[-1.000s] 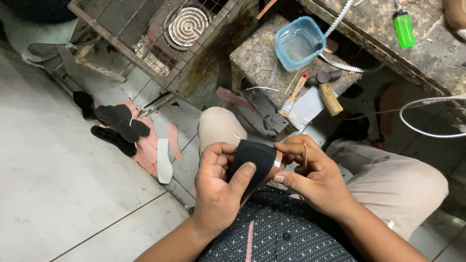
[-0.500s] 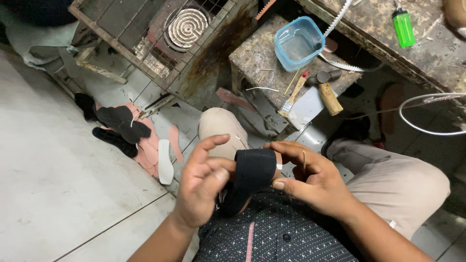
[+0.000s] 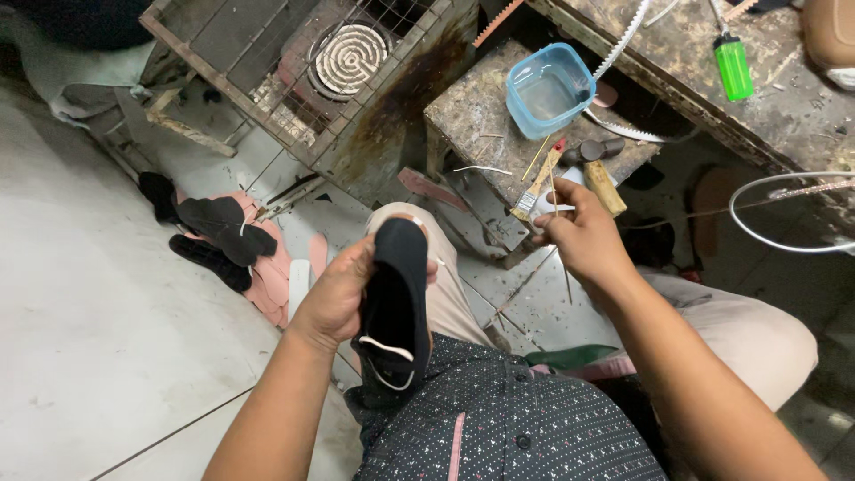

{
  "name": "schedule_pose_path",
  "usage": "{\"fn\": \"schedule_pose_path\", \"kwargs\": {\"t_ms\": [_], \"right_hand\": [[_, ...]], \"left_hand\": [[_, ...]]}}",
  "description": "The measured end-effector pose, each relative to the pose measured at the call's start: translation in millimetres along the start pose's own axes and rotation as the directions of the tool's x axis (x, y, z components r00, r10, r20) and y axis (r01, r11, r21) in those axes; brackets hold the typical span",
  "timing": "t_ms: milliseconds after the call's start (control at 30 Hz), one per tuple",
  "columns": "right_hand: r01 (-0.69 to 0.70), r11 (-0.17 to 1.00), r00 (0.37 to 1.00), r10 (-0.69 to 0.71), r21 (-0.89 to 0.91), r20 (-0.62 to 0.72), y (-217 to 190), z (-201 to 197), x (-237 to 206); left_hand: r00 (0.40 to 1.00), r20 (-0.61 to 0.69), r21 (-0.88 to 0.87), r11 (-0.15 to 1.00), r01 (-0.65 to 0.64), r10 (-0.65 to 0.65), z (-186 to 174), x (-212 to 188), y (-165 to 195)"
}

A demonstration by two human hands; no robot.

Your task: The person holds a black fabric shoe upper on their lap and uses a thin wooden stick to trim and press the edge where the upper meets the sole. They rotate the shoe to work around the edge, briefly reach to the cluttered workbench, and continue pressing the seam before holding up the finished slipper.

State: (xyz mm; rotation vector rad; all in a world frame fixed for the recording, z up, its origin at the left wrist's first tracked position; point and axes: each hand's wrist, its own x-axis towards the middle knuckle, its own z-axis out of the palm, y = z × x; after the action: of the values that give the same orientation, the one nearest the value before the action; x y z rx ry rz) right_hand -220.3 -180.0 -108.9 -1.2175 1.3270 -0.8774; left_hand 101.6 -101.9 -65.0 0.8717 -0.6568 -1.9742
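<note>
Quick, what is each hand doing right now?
Left hand: closed around a black shoe upper, holding it upright.
Right hand: closed, pinching a thin stick beside the brush.

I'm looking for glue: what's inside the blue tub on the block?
The blue tub looks nearly empty, with a pale, clear bottom and a dark streak at its right rim. The brush lies beside it; any thin film inside cannot be made out.

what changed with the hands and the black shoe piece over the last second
The right hand let go of the black shoe piece and reached out to the brush on the stone block. The left hand kept its grip, turning the piece upright. Blue tub unmoved.
</note>
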Motion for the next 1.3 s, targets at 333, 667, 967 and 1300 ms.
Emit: {"fn": "schedule_pose_path", "kwargs": {"t_ms": [333, 667, 967, 1300], "right_hand": [[0.294, 0.371, 0.862, -0.502, -0.881, 0.076, 17, -1, 33], [0.376, 0.910, 0.925, -0.380, -0.173, 0.011, -55, 25, -19], [0.338, 0.889, 0.889, -0.409, 0.309, 0.206, -81, 13, -105], [0.645, 0.752, 0.764, -0.634, -0.134, 0.119, -72, 3, -144]], "left_hand": [[0.991, -0.055, -0.291, 0.947, -0.132, 0.121, 17, -3, 4], [0.905, 0.112, 0.294, 0.856, -0.425, 0.411, 83, -34, 16], [0.876, 0.420, 0.612, 0.639, -0.467, 0.238, 111, -43, 8], [0.867, -0.256, 0.049, 0.891, 0.452, -0.427, 107, -2, -54]]}}
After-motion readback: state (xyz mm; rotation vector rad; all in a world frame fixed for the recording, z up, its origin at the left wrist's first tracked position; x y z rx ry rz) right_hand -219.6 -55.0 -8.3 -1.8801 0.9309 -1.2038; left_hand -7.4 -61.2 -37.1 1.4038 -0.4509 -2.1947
